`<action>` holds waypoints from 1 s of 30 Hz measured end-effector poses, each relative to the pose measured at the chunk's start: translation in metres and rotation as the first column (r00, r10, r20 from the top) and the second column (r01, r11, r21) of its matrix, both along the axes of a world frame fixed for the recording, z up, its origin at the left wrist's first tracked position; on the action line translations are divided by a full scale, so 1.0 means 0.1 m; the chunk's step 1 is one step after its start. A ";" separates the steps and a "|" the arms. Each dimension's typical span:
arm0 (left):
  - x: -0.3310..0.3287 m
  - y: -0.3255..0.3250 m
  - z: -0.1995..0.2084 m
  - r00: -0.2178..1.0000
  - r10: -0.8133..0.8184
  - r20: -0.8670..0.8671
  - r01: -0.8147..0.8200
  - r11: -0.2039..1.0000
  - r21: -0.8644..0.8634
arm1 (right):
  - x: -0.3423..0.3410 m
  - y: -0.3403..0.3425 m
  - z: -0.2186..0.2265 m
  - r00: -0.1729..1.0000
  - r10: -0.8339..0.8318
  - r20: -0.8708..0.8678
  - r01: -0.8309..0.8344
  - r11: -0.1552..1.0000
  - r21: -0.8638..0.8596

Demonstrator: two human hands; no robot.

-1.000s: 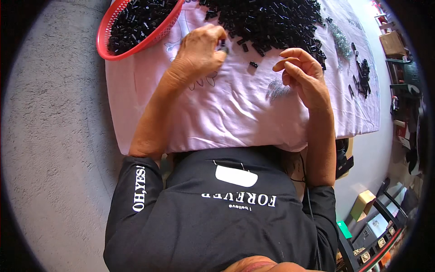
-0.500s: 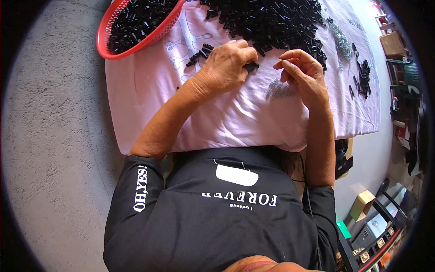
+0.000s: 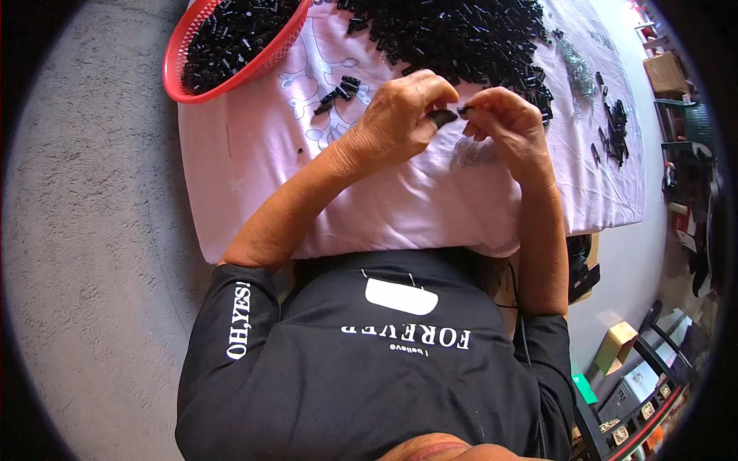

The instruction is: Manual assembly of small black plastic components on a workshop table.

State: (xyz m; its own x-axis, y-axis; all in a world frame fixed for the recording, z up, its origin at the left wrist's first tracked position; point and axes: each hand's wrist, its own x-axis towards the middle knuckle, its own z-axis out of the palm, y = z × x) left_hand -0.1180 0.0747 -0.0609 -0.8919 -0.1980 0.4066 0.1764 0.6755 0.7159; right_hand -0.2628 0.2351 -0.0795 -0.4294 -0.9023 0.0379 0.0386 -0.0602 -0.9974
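My left hand (image 3: 403,114) is closed, its fingers curled above the cloth. At its thumb and fingertips shows a glossy black piece (image 3: 441,118), and whether it is gripped or covers the thumb is hard to tell. Facing it, my right hand (image 3: 507,119) pinches a tiny black part (image 3: 463,111) between thumb and forefinger, close to the left fingertips. Below the right hand lies a small heap of fine silvery metal bits (image 3: 473,152). A few short black cylinders (image 3: 338,94) rest on the cloth left of my left hand. Beyond both hands spreads a large pile of black cylinders (image 3: 461,38).
A red plastic basket (image 3: 223,92) full of black cylinders stands at the far left of the pink cloth (image 3: 254,184). On the right lie clear or silvery small parts (image 3: 576,69) and a group of black pieces (image 3: 616,131). Boxes and shelves line the right side.
My right hand has moved left and now meets the left one, pinching a tiny black part. My left hand has shifted slightly right, away from the loose cylinders.
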 end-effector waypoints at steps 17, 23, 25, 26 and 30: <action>-0.39 -0.15 -0.05 0.970 0.240 -0.026 -0.225 0.860 -0.458 | -0.09 0.01 -0.05 0.933 -0.359 0.033 0.361 0.932 -0.047; -0.42 -0.09 -0.07 0.977 0.212 0.008 -0.187 0.879 -0.440 | -0.09 0.00 -0.05 0.930 -0.363 0.048 0.365 0.930 -0.033; -0.36 -0.09 -0.05 0.987 0.159 0.031 -0.134 0.910 -0.393 | -0.09 0.00 -0.05 0.930 -0.365 0.050 0.366 0.931 -0.013; -0.35 -0.13 -0.06 0.988 0.156 0.019 -0.140 0.928 -0.345 | -0.08 0.00 -0.05 0.930 -0.365 0.051 0.366 0.930 -0.013; -0.30 -0.29 0.06 0.943 0.327 -0.058 -0.325 0.871 -0.369 | -0.07 0.01 -0.03 0.929 -0.360 0.087 0.360 0.933 0.011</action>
